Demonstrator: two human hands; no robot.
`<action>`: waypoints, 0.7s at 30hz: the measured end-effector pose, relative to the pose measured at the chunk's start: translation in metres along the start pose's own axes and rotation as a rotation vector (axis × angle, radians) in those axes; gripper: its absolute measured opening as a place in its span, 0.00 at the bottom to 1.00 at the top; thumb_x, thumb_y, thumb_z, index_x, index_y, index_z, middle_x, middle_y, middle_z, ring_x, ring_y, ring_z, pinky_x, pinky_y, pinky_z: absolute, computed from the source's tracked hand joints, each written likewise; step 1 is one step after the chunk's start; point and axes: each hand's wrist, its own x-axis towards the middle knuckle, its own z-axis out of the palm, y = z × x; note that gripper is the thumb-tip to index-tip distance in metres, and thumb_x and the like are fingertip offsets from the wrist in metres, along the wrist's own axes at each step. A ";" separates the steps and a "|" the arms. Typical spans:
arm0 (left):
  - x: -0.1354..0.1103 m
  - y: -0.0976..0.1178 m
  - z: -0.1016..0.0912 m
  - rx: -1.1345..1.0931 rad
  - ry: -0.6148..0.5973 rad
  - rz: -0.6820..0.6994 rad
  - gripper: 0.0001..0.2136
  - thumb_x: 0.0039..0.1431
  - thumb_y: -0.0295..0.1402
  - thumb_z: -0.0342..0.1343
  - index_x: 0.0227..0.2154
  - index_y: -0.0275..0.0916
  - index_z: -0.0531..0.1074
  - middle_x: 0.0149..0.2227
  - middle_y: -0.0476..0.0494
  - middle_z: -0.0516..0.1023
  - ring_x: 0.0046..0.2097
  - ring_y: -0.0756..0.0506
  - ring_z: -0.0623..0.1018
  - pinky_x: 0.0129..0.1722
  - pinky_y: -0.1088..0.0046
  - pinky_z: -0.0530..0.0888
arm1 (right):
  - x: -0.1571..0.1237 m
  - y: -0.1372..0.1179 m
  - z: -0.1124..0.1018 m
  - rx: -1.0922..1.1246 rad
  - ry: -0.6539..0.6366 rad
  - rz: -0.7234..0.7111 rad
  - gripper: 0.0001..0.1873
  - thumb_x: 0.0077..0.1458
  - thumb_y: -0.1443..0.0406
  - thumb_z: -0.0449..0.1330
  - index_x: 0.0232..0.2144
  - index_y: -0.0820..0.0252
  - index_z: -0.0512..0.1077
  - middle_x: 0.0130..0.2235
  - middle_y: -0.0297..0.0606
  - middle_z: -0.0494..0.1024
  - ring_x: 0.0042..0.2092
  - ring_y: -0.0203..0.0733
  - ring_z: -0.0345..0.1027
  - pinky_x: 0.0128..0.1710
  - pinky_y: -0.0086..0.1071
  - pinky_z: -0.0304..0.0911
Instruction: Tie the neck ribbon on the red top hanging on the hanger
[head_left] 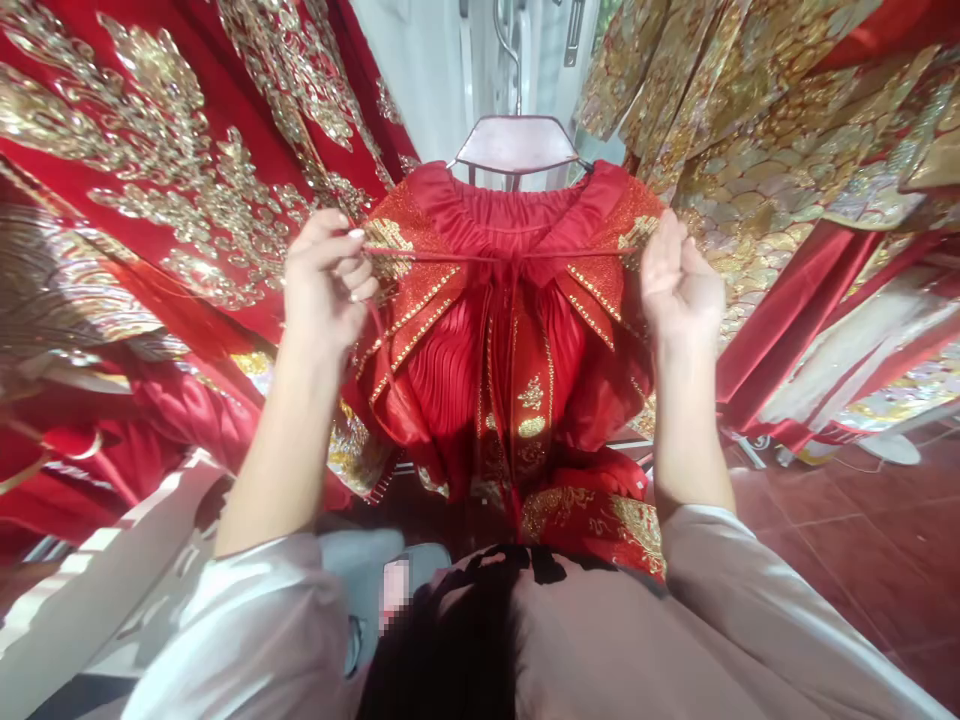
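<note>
Pinching thin red cord (450,256) taut across hung red gold-embroidered garment (465,370) at centre frame, left hand (326,280) and right hand (675,285) fingers closed, ends untied.

Narrow aisle between hung clothes. The left side is closed off by red and gold embroidered robes (150,180), hung close. The right side is walled by gold-scaled robes (787,150). Straight ahead, the way is blocked by a red pleated skirt (510,340) on a hanger (517,145). A thin red cord (495,257) is held taut across the skirt's front between the left hand (326,275) and the right hand (675,285), so passage at that height is barred. Open room is seen beside the hanger hook, in a pale gap (427,80), possibly shallow. Bare floor tiles (840,530) are left open at lower right, apart from a white stand base (889,448). The lower left is taken by a pale ledge (97,590).
</note>
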 end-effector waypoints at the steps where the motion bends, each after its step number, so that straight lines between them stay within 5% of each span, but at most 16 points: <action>1: -0.003 0.002 0.003 -0.014 -0.047 0.003 0.15 0.60 0.17 0.42 0.22 0.41 0.60 0.11 0.59 0.44 0.15 0.57 0.44 0.17 0.78 0.42 | 0.000 0.001 0.015 0.007 0.008 -0.091 0.10 0.61 0.65 0.49 0.40 0.57 0.70 0.48 0.39 0.73 0.52 0.37 0.68 0.49 0.36 0.65; 3: -0.011 0.006 0.006 0.172 -0.163 0.049 0.17 0.60 0.20 0.41 0.18 0.39 0.65 0.10 0.57 0.46 0.15 0.57 0.46 0.18 0.77 0.45 | -0.004 0.003 0.042 -0.177 0.062 -0.260 0.12 0.62 0.63 0.48 0.44 0.58 0.68 0.50 0.40 0.71 0.54 0.39 0.67 0.53 0.40 0.62; 5: -0.020 0.008 0.007 0.632 -0.209 0.121 0.15 0.56 0.22 0.49 0.16 0.36 0.71 0.11 0.55 0.57 0.17 0.56 0.55 0.21 0.76 0.52 | -0.010 0.006 0.062 -0.562 0.084 -0.331 0.13 0.61 0.62 0.48 0.45 0.57 0.67 0.50 0.42 0.70 0.55 0.43 0.66 0.53 0.42 0.61; 8: -0.029 0.005 0.009 1.274 -0.030 0.212 0.04 0.48 0.25 0.59 0.26 0.35 0.79 0.19 0.50 0.69 0.23 0.51 0.65 0.30 0.71 0.62 | -0.023 0.019 0.078 -1.086 -0.004 -0.271 0.12 0.60 0.64 0.49 0.43 0.60 0.67 0.44 0.46 0.71 0.52 0.48 0.65 0.51 0.45 0.61; 10: -0.028 -0.004 0.015 1.394 0.139 0.284 0.06 0.50 0.29 0.60 0.32 0.37 0.79 0.23 0.48 0.69 0.27 0.47 0.68 0.34 0.66 0.65 | -0.031 0.030 0.084 -1.222 -0.045 -0.215 0.11 0.58 0.67 0.49 0.43 0.62 0.66 0.39 0.47 0.72 0.48 0.48 0.66 0.49 0.46 0.62; 13: -0.012 -0.025 0.028 1.243 0.341 0.427 0.06 0.56 0.32 0.57 0.33 0.37 0.77 0.29 0.44 0.69 0.33 0.44 0.71 0.38 0.66 0.66 | -0.039 0.041 0.094 -1.212 -0.008 -0.133 0.15 0.54 0.71 0.50 0.45 0.63 0.65 0.32 0.42 0.71 0.38 0.44 0.68 0.43 0.41 0.63; 16: 0.015 -0.045 0.042 0.910 0.447 0.522 0.03 0.54 0.31 0.59 0.29 0.38 0.74 0.28 0.46 0.68 0.36 0.45 0.71 0.36 0.71 0.67 | -0.038 0.036 0.103 -1.105 -0.046 -0.002 0.09 0.47 0.73 0.55 0.34 0.64 0.69 0.25 0.36 0.70 0.27 0.36 0.64 0.33 0.33 0.61; 18: 0.029 -0.053 0.051 0.693 0.379 0.512 0.04 0.52 0.31 0.60 0.26 0.38 0.72 0.24 0.49 0.66 0.33 0.47 0.71 0.32 0.74 0.66 | -0.033 0.025 0.107 -0.943 -0.196 0.193 0.03 0.44 0.73 0.59 0.24 0.64 0.68 0.19 0.32 0.66 0.21 0.31 0.57 0.25 0.28 0.56; 21: 0.035 -0.054 0.062 0.472 0.049 0.327 0.10 0.56 0.35 0.57 0.22 0.37 0.71 0.17 0.52 0.60 0.24 0.52 0.66 0.24 0.76 0.62 | -0.023 0.011 0.109 -0.533 -0.416 0.494 0.06 0.42 0.69 0.64 0.24 0.65 0.70 0.17 0.28 0.64 0.17 0.25 0.48 0.16 0.23 0.43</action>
